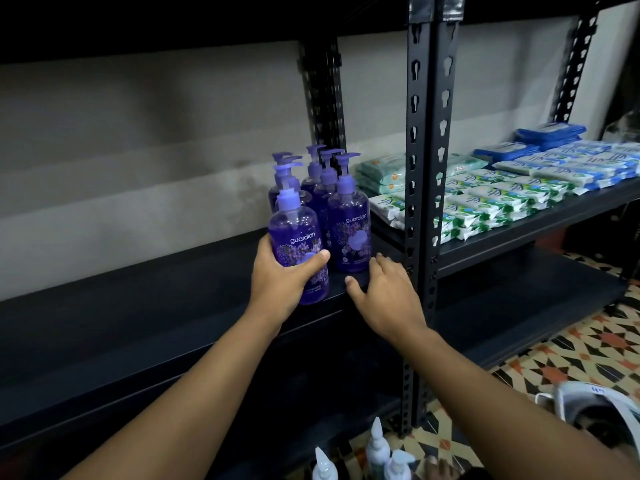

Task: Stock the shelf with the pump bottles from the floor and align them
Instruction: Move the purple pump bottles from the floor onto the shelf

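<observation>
Several purple pump bottles stand in two rows at the right end of a dark shelf [138, 306]. My left hand [282, 282] grips the front purple bottle [296, 237] of the left row, near the shelf's front edge. Beside it stands another purple bottle [349, 230], at the front of the right row. My right hand [384, 292] hovers open just right of both, fingers spread, holding nothing. Pale pump bottles [377, 452] stand on the floor at the bottom edge; only their tops show.
A black slotted upright post [427, 202] rises right of my right hand. Beyond it, a neighbouring shelf [554, 216] holds rows of green, white and blue packets. Patterned floor tiles [571, 358] lie at lower right, with a white object [595, 400] on them.
</observation>
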